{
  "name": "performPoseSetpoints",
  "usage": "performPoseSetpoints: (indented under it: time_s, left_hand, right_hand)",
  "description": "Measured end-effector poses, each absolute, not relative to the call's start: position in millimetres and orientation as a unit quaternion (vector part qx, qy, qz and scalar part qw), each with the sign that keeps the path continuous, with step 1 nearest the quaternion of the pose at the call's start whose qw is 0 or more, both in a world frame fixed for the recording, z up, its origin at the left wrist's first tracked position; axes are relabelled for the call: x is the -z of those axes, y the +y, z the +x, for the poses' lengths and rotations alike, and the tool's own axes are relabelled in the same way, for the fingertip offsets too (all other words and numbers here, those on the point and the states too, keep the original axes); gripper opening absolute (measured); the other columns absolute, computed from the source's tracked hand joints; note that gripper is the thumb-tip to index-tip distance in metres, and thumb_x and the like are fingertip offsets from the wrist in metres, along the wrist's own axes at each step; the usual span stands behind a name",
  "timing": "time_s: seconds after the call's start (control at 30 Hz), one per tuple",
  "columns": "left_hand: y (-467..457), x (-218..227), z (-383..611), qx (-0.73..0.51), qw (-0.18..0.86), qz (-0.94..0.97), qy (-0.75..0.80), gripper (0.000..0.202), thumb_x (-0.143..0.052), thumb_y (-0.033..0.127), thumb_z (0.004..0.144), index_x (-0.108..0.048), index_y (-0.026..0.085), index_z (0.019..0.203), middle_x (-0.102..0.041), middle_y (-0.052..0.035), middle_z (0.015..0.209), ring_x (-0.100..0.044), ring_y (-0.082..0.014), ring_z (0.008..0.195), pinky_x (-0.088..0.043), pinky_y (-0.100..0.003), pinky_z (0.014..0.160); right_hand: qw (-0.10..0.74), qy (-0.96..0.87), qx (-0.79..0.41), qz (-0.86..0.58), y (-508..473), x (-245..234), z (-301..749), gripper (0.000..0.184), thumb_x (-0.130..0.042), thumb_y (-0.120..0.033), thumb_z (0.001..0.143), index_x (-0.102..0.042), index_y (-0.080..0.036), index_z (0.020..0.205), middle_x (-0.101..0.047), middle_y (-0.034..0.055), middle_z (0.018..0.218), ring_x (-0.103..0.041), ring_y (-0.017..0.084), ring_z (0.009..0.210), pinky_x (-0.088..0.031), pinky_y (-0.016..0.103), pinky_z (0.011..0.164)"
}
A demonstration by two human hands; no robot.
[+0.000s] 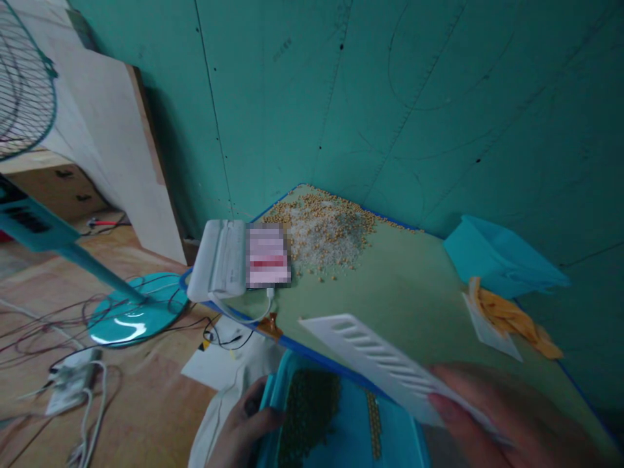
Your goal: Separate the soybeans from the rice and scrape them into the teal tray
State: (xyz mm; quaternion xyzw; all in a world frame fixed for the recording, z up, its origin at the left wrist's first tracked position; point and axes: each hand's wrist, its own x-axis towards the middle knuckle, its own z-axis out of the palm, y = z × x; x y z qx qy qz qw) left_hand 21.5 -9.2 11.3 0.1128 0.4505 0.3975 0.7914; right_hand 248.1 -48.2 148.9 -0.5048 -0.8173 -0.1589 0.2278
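My right hand is closed around one end of a flat white plastic scraper with a row of slots. The scraper slants over the near edge of the table, its far end pointing left. Below it is a blue plastic tub, partly under the table edge. My left hand grips the tub's left rim, with the thumb over the inside. Small dark green beans fill the tub's left part, and a narrow strip of yellow beans lies on the right. The scraper and right hand hide part of the tub.
On the pale green table, a heap of yellow beans and whitish grains lies against the wall. A white device with a cable stands left. A blue bin and orange cloth lie right. A fan and cords occupy the floor.
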Motion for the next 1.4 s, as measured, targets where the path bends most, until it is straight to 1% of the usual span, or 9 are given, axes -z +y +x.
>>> performPoseSetpoints:
  time_s: [0.1, 0.13, 0.23, 0.4, 0.67, 0.87, 1.0, 1.17, 1.4]
  left_hand:
    - [-8, -7, 20, -0.404, 0.789, 0.118, 0.448, 0.025, -0.066, 0.012, 0.044, -0.068, 0.02, 0.067, -0.071, 0.0015, 0.053, -0.067, -0.0274, 0.067, -0.049, -0.028, 0.051]
    - [-8, -7, 18, -0.406, 0.785, 0.12, 0.453, 0.025, -0.066, 0.012, 0.044, -0.068, 0.02, 0.068, -0.071, 0.0014, 0.053, -0.067, -0.0276, 0.067, -0.048, -0.028, 0.05]
    - [-6, -5, 13, -0.408, 0.768, 0.124, 0.478, 0.027, -0.065, 0.012, 0.043, -0.068, 0.021, 0.068, -0.07, 0.0026, 0.05, -0.066, -0.0265, 0.061, -0.047, -0.029, 0.046]
    - [-5, 1, 2, -0.418, 0.749, 0.133, 0.496, 0.023, -0.066, 0.01, 0.04, -0.067, 0.022, 0.06, -0.064, 0.0056, 0.041, -0.061, -0.0219, 0.049, -0.045, -0.027, 0.044]
    - [0, 8, -10, -0.425, 0.722, 0.146, 0.526, 0.028, -0.068, 0.015, 0.041, -0.066, 0.022, 0.068, -0.064, 0.0039, 0.046, -0.062, -0.0248, 0.056, -0.047, -0.03, 0.051]
    - [2, 8, -13, -0.413, 0.705, 0.186, 0.546, 0.025, -0.066, 0.015, 0.043, -0.065, 0.022, 0.067, -0.062, 0.0046, 0.043, -0.056, -0.019, 0.047, -0.045, -0.027, 0.048]
    - [2, 13, -15, -0.428, 0.705, 0.177, 0.537, 0.029, -0.067, 0.014, 0.042, -0.067, 0.021, 0.07, -0.066, 0.0028, 0.047, -0.062, -0.0239, 0.054, -0.047, -0.03, 0.05]
    - [4, 8, -15, -0.424, 0.722, 0.132, 0.53, 0.036, -0.065, 0.009, 0.04, -0.066, 0.021, 0.074, -0.067, 0.0031, 0.045, -0.066, -0.0296, 0.063, -0.047, -0.03, 0.045]
    - [2, 12, -15, -0.418, 0.728, 0.123, 0.529, 0.044, -0.069, 0.016, 0.042, -0.063, 0.02, 0.086, -0.072, 0.0003, 0.056, -0.067, -0.0304, 0.061, -0.051, -0.034, 0.053]
  right_hand:
    - [0.222, -0.778, 0.148, -0.568, -34, -152, 264, 0.016, -0.04, -0.032, 0.087, -0.054, -0.026, 0.09, -0.07, -0.0003, 0.07, -0.066, 0.015, 0.057, -0.051, 0.02, 0.051]
    - [0.227, -0.771, 0.15, -0.576, -25, -152, 269, 0.015, -0.042, -0.031, 0.086, -0.056, -0.025, 0.089, -0.07, 0.0002, 0.069, -0.066, 0.016, 0.057, -0.052, 0.021, 0.052]
    - [0.254, -0.746, 0.141, -0.599, 10, -148, 283, 0.02, -0.044, -0.029, 0.085, -0.059, -0.02, 0.092, -0.071, 0.0044, 0.08, -0.067, 0.017, 0.068, -0.052, 0.022, 0.055]
    - [0.254, -0.773, 0.118, -0.569, 45, -139, 287, 0.021, -0.045, -0.027, 0.085, -0.061, -0.017, 0.096, -0.07, 0.0068, 0.088, -0.066, 0.018, 0.077, -0.053, 0.026, 0.062]
    - [0.235, -0.816, 0.132, -0.512, 43, -137, 274, 0.017, -0.044, -0.02, 0.086, -0.058, -0.019, 0.096, -0.07, 0.0048, 0.085, -0.066, 0.015, 0.077, -0.052, 0.025, 0.066]
    - [0.226, -0.824, 0.131, -0.503, 40, -140, 268, 0.016, -0.044, -0.019, 0.086, -0.058, -0.02, 0.094, -0.07, 0.0041, 0.082, -0.066, 0.015, 0.074, -0.051, 0.024, 0.064]
    - [0.222, -0.828, 0.127, -0.5, 40, -141, 265, 0.017, -0.042, -0.021, 0.086, -0.058, -0.022, 0.094, -0.07, 0.0032, 0.082, -0.066, 0.016, 0.075, -0.051, 0.025, 0.065]
    - [0.22, -0.833, 0.127, -0.491, 40, -141, 264, 0.018, -0.042, -0.022, 0.087, -0.059, -0.021, 0.093, -0.07, 0.0037, 0.082, -0.066, 0.016, 0.074, -0.051, 0.025, 0.065]
    - [0.223, -0.84, 0.123, -0.479, 35, -141, 267, 0.018, -0.042, -0.021, 0.087, -0.058, -0.02, 0.095, -0.07, 0.0042, 0.083, -0.065, 0.015, 0.075, -0.051, 0.025, 0.066]
